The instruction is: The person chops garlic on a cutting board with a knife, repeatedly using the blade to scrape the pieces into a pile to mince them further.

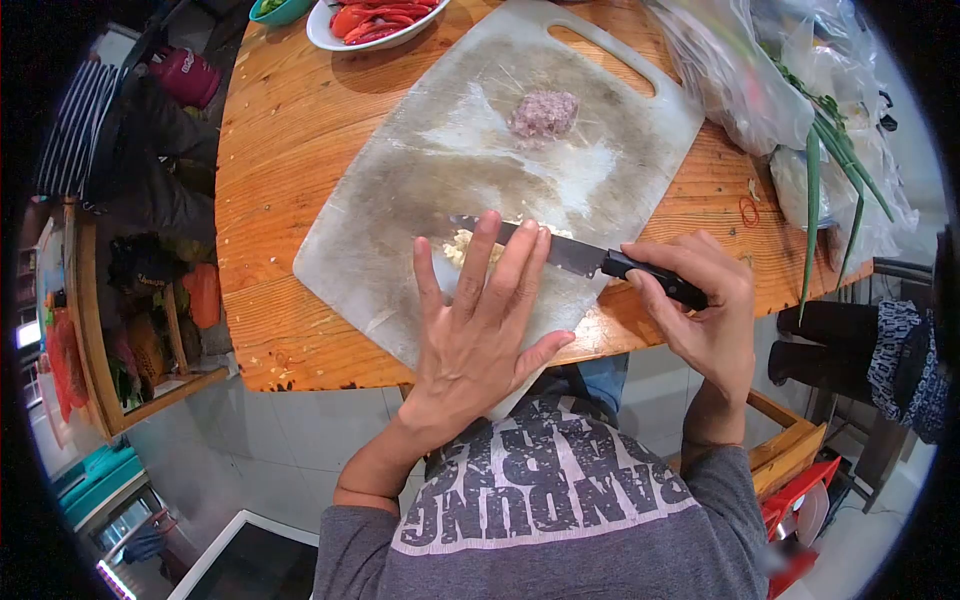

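Note:
My right hand (702, 305) is wrapped round the black handle of a kitchen knife (580, 257). Its blade points left across the cutting board (350, 215). Over the blade lie the fingertips of my left hand (475, 325), which is spread out flat with the thumb to the right. Pale chopped bits that look like garlic (457, 250) lie under and around the blade, partly hidden by my fingers. Farther up the board sits a small mound of finely chopped purplish pieces, perhaps shallot (543, 114).
A white bowl of red chilies (375, 20) stands at the table's far edge, beside a teal bowl (282, 10). Plastic bags (740, 80) and green onions (840, 150) lie at the right. The wooden table (265, 200) ends close to my body.

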